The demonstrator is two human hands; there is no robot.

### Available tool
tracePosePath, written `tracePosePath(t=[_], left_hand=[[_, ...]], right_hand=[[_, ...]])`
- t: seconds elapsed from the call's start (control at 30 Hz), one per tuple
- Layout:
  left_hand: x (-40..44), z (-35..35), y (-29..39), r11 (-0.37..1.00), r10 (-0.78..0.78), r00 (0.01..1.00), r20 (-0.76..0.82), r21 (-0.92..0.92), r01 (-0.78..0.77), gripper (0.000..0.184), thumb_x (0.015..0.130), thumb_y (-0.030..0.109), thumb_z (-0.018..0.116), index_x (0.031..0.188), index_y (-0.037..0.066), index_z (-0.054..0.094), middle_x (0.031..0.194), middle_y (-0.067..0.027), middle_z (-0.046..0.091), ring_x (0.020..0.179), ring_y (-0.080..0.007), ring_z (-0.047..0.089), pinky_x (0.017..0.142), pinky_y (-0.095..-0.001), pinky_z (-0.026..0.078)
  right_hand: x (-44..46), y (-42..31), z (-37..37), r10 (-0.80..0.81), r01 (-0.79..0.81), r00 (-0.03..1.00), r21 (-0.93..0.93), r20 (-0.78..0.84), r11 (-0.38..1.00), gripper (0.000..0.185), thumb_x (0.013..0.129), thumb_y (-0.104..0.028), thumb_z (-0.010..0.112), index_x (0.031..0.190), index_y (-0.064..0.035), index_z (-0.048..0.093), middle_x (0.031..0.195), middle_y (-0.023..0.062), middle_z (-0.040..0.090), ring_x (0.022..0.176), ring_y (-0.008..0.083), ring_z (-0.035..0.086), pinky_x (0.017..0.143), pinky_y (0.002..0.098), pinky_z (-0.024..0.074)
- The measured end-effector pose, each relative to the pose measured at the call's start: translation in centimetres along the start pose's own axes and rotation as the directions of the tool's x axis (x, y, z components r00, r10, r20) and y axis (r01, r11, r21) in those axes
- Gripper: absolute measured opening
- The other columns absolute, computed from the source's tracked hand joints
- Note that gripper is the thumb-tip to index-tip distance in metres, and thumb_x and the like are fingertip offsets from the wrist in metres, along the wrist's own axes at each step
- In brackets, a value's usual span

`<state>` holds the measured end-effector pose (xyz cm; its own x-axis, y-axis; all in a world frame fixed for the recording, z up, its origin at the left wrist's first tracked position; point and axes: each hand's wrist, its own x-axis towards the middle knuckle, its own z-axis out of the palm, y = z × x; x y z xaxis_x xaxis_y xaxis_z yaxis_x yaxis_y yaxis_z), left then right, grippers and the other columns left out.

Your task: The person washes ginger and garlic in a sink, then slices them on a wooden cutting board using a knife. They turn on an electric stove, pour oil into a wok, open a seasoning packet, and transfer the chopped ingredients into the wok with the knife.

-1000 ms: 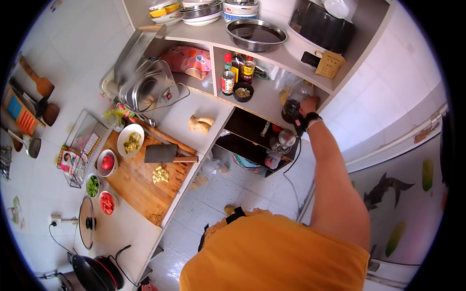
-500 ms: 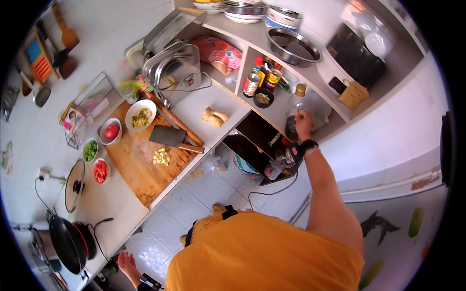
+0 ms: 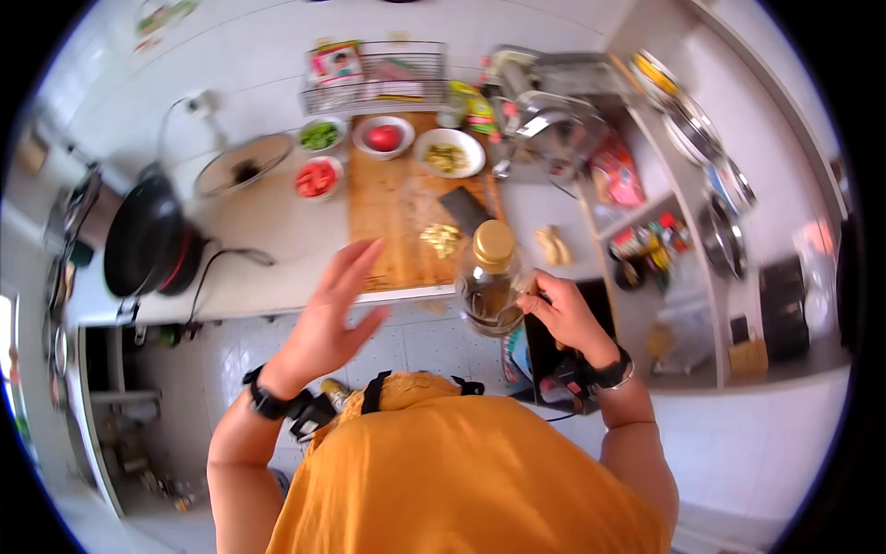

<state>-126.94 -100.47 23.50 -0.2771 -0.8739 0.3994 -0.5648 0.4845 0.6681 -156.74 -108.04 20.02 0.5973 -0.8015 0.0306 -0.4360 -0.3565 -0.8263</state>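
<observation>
Gold-capped, the clear bottle (image 3: pixel 487 294) has left the shelf (image 3: pixel 635 309), my right hand's (image 3: pixel 568 319) fingers gripping its side, bringing it nearer my left hand (image 3: pixel 323 323), fingers wide and empty.

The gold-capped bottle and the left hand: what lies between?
In the head view, only open air separates the left hand from the gold-capped bottle; the wooden cutting board shows beyond.
</observation>
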Motion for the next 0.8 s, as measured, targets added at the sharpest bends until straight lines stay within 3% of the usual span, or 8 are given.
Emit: tracePosePath(t=[0.07,0.17,0.33,0.37,0.47,0.57,0.7,0.8], left_hand=[[-0.8,-1.9,-0.5,1.000,0.016,0.999,-0.041,0.018,-0.015,0.078,0.076,0.012,0.068,0.141,0.004,0.025,0.139,-0.0215,0.027,0.125,-0.0379,0.032,0.102,-0.0413,0.031],[-3.5,-5.2,-2.0,0.998,0.002,0.997,-0.079,0.056,0.003,0.083,0.075,0.019,0.070,0.142,0.005,0.022,0.142,-0.0223,0.021,0.127,-0.0407,0.026,0.104,-0.0452,0.027],[-9.2,-10.7,-5.0,0.987,-0.064,0.986,-0.152,0.137,0.085,0.082,0.073,0.023,0.072,0.140,0.005,0.028,0.142,-0.0225,0.019,0.128,-0.0422,0.023,0.104,-0.0489,0.026],[-10.1,-11.9,-5.3,0.984,-0.083,0.980,-0.179,0.139,0.109,0.082,0.073,0.023,0.072,0.140,0.005,0.028,0.142,-0.0225,0.019,0.128,-0.0422,0.023,0.104,-0.0489,0.026],[-12.0,-15.2,-5.3,0.936,-0.003,0.992,-0.129,0.349,0.048,0.086,0.070,0.024,0.073,0.141,0.007,0.027,0.144,-0.0220,0.017,0.131,-0.0415,0.020,0.106,-0.0488,0.022],[-14.2,-17.7,-6.8,0.948,-0.023,0.960,-0.279,0.300,0.110,0.092,0.068,0.021,0.075,0.142,0.007,0.023,0.145,-0.0218,0.015,0.132,-0.0414,0.019,0.107,-0.0473,0.021],[-20.5,-22.2,-10.8,0.948,-0.129,0.804,-0.580,0.166,0.272,0.083,0.073,0.014,0.072,0.141,0.007,0.025,0.141,-0.0187,0.026,0.129,-0.0335,0.029,0.104,-0.0438,0.028],[-26.6,-23.8,-15.9,0.826,-0.509,0.513,-0.691,-0.223,0.518,0.057,0.083,0.012,0.063,0.133,0.003,0.036,0.128,-0.0124,0.046,0.118,-0.0220,0.045,0.097,-0.0351,0.038]], right_hand=[[2.9,-2.0,3.2,-0.110,0.103,0.990,0.082,0.090,0.991,0.032,0.087,-0.030,0.060,0.097,0.0006,0.056,0.079,0.0169,0.060,0.071,0.0254,0.060,0.066,0.0322,0.0462],[6.5,-5.0,7.8,-0.203,0.204,0.961,0.010,0.191,0.979,0.035,0.087,-0.033,0.059,0.096,0.0003,0.057,0.080,0.0170,0.061,0.071,0.0277,0.060,0.066,0.0329,0.0461],[11.1,-9.4,13.8,-0.257,0.255,0.909,0.049,0.329,0.966,0.038,0.087,-0.038,0.058,0.091,-0.0004,0.055,0.074,0.0184,0.058,0.067,0.0328,0.057,0.061,0.0347,0.0443],[12.0,-9.8,14.8,-0.242,0.267,0.900,-0.021,0.362,0.963,0.039,0.087,-0.039,0.057,0.088,-0.0003,0.053,0.071,0.0189,0.055,0.066,0.0339,0.056,0.059,0.0358,0.0431],[14.5,-12.7,18.0,-0.239,0.323,0.864,-0.123,0.443,0.938,0.040,0.086,-0.039,0.058,0.082,-0.0003,0.049,0.066,0.0197,0.052,0.062,0.0356,0.053,0.056,0.0377,0.0408],[17.0,-15.0,20.4,-0.263,0.371,0.841,-0.150,0.474,0.916,0.039,0.085,-0.037,0.059,0.077,-0.0004,0.047,0.064,0.0200,0.049,0.060,0.0360,0.050,0.054,0.0387,0.0388],[21.1,-17.0,22.0,-0.223,0.352,0.842,-0.186,0.492,0.917,0.035,0.086,-0.033,0.059,0.078,-0.0004,0.048,0.062,0.0195,0.048,0.057,0.0346,0.049,0.053,0.0378,0.0390],[24.5,-19.0,22.7,-0.163,0.317,0.854,-0.247,0.495,0.916,0.035,0.087,-0.032,0.059,0.079,0.0004,0.049,0.062,0.0163,0.052,0.056,0.0284,0.053,0.053,0.0365,0.0402]])
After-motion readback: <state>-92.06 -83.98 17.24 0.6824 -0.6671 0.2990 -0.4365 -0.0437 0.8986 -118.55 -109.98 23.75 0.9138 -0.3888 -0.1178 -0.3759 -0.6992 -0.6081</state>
